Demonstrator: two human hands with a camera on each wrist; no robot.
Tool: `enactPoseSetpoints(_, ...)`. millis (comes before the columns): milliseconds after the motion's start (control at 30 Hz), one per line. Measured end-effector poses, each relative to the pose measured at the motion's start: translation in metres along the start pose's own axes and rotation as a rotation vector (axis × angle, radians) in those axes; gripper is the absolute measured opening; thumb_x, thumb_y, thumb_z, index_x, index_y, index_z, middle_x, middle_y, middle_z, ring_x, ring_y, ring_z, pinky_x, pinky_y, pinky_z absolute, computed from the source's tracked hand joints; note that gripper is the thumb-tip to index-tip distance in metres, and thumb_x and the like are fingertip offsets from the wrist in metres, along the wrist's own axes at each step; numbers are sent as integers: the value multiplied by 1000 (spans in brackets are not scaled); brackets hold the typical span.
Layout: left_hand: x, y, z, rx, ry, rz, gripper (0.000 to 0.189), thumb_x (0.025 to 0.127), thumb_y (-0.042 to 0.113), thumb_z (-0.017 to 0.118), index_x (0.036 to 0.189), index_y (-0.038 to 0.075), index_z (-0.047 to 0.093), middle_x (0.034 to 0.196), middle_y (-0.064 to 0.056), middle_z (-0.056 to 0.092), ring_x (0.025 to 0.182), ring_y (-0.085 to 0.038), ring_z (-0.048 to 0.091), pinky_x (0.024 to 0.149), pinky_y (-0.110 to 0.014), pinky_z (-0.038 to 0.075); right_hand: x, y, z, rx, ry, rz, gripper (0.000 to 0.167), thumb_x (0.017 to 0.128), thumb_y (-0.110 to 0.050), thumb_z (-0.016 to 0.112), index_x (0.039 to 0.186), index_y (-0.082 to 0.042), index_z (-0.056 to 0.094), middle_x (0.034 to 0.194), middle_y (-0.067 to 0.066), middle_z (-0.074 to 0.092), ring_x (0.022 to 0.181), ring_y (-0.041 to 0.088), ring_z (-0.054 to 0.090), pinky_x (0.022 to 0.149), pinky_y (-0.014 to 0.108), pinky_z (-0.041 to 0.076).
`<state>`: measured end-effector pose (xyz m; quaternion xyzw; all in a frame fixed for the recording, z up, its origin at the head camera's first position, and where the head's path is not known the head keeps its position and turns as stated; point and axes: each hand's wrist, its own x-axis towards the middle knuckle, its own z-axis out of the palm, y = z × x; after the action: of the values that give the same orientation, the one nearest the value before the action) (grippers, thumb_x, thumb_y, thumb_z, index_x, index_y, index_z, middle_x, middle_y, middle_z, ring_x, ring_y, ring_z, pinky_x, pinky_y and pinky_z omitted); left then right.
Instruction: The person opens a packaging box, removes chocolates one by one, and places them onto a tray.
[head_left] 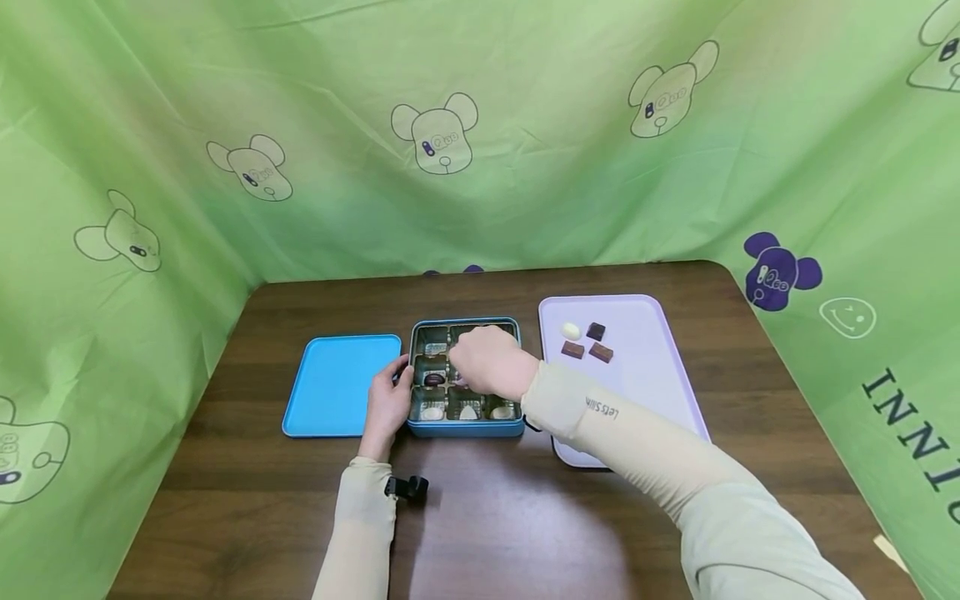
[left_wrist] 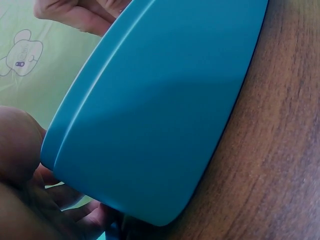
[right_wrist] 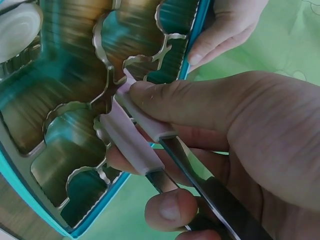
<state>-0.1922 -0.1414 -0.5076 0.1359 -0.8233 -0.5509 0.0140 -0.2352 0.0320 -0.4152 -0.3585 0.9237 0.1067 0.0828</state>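
My right hand [head_left: 491, 362] reaches over a blue tin box [head_left: 465, 429] and, in the right wrist view, pinches tongs [right_wrist: 220, 205] with pale pink tips. The tips are close together at the scalloped dividers of the box's gold insert tray [right_wrist: 65, 90]; I cannot tell whether anything is between them. My left hand [head_left: 388, 404] rests against the left side of the box, its thumb at the rim near the front corner. Several compartments hold chocolates, among them a dark one [head_left: 434, 379] and a white one [head_left: 432, 413]; my right hand hides others.
A blue lid [head_left: 345, 387] lies left of the box. To the right, a pale purple tray [head_left: 637, 321] holds a white chocolate [head_left: 571, 331], a dark chocolate [head_left: 596, 331] and two brown bars [head_left: 573, 350]. Green printed cloth [head_left: 525, 200] surrounds the wooden table [head_left: 480, 517].
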Motion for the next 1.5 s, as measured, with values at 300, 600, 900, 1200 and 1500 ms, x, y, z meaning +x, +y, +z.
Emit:
enactPoseSetpoints(300, -1, 0, -1, -10, -3, 4, 40, 107, 16, 51, 143, 1, 55, 136, -23, 59, 114, -34, 60, 92, -49, 50, -2, -1, 0, 6, 7, 1, 16, 93, -33, 74, 91, -17, 77, 85, 2, 73, 71, 20, 68, 60, 38, 58)
enactPoseSetpoints(600, -1, 0, -1, -10, -11, 3, 40, 107, 17, 50, 144, 1, 54, 135, -23, 59, 113, -34, 60, 90, -47, 51, -1, 1, 0, 23, 15, -3, 21, 93, -38, 73, 91, -17, 77, 84, 2, 73, 70, 19, 67, 61, 36, 58)
enactPoseSetpoints(900, 0, 0, 0, 0, -10, -2, 40, 107, 16, 50, 143, 1, 55, 137, -22, 59, 114, -33, 59, 91, -48, 50, -2, 1, -1, 28, 31, -4, 21, 93, -37, 74, 88, -17, 77, 85, 3, 73, 71, 21, 68, 65, 39, 58)
enactPoseSetpoints(1200, 1, -1, -1, -6, -9, -1, 40, 107, 17, 50, 144, 2, 55, 137, -21, 59, 113, -32, 59, 91, -46, 50, -3, 1, -3, 46, 34, -4, 23, 92, -38, 75, 87, -16, 77, 83, 4, 73, 70, 21, 68, 65, 39, 58)
enactPoseSetpoints(1500, 1, -1, -1, -15, -17, -10, 40, 107, 18, 51, 144, 3, 55, 138, -20, 58, 115, -33, 60, 92, -48, 51, -3, 4, -3, 38, 2, -3, 17, 93, -33, 74, 91, -16, 77, 87, 4, 72, 72, 20, 67, 62, 40, 58)
